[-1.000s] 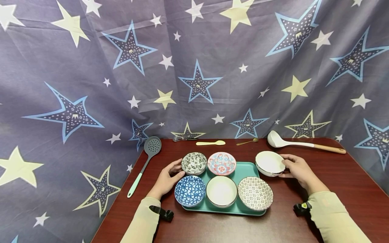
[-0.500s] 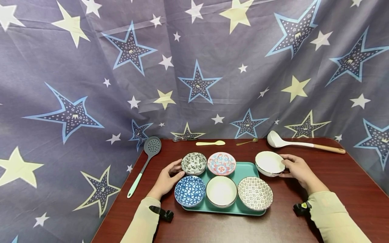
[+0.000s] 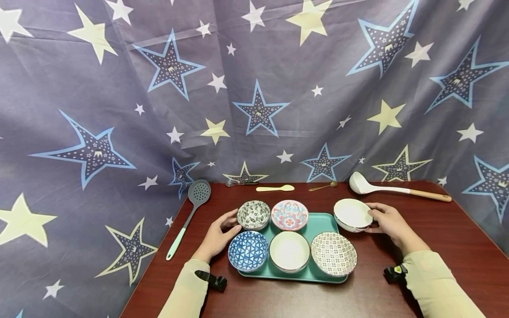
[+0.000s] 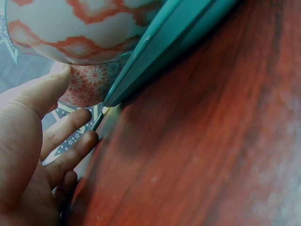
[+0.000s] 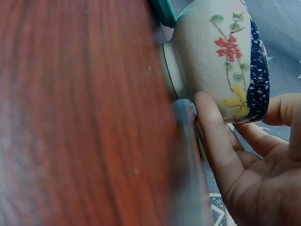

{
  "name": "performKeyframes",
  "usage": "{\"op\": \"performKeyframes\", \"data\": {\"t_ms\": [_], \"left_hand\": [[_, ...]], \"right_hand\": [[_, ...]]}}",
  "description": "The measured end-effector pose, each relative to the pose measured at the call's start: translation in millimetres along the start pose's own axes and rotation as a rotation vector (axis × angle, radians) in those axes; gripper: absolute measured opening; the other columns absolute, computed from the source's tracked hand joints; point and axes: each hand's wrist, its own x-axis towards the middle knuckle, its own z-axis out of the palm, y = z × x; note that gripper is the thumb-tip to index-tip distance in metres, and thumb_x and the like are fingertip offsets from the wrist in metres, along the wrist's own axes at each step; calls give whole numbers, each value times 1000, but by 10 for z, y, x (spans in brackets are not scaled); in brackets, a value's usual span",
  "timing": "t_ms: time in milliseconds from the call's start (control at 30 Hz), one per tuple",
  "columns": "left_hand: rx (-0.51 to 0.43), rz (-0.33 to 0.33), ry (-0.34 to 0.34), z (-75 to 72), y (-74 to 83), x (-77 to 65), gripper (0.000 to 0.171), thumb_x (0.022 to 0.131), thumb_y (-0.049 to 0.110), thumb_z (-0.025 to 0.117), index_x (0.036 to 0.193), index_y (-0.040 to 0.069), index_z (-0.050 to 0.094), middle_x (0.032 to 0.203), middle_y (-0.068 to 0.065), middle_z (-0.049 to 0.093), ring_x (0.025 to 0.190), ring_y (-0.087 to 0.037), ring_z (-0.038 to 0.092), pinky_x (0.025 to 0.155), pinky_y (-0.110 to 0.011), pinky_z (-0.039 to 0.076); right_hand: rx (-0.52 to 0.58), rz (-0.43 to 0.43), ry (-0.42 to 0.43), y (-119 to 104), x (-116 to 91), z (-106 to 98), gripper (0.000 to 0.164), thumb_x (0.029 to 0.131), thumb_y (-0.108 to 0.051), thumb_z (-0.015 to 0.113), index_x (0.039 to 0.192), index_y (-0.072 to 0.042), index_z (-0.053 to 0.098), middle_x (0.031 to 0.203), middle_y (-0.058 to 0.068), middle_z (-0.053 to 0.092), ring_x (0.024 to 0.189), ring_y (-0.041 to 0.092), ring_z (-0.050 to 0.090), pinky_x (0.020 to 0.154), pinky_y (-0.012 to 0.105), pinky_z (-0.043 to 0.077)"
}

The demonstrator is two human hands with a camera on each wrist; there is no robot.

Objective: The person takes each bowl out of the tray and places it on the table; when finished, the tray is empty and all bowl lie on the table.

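Note:
My right hand [image 3: 387,223] grips a white bowl [image 3: 351,214] to the right of the teal tray [image 3: 320,223], thumb at its rim and fingers against the side. The right wrist view shows the bowl's outside [image 5: 202,56] with a red flower and dark blue rim band, its foot close over the table. My left hand [image 3: 218,232] lies beside the black-and-white floral bowl [image 3: 253,215], thumb and index right at its side, other fingers loosely extended. Just in front sits a blue-patterned bowl [image 3: 248,251]; its orange-marked outside [image 4: 89,33] fills the top of the left wrist view.
On the tray are also a pink floral bowl [image 3: 290,215], a cream bowl [image 3: 290,251] and a brown-patterned bowl [image 3: 334,253]. A slotted skimmer [image 3: 195,201] lies left, a white ladle [image 3: 381,186] back right. Along the back edge are a yellow spoon [image 3: 275,188] and small utensils.

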Motion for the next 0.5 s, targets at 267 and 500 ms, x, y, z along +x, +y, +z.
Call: {"op": "performKeyframes", "data": {"t_ms": [267,500], "left_hand": [[7,0,-6,4,0,-12,62,101,24,73,157,15,49,132,-10,70,120,-27,65,104,-51,49],[12,3,0,3,7,-12,62,101,24,73,157,14,50,131,-10,71,120,-28,65,103,-52,49]], "right_hand": [[7,-3,-8,22,-5,-16,53,111,-13,45,152,18,34,130,27,55,91,9,68,79,42,62],[-61,-26,30,-28,-17,-32,53,111,-19,49,149,16,41,138,26,54,96,-3,61,81,29,60]]}}
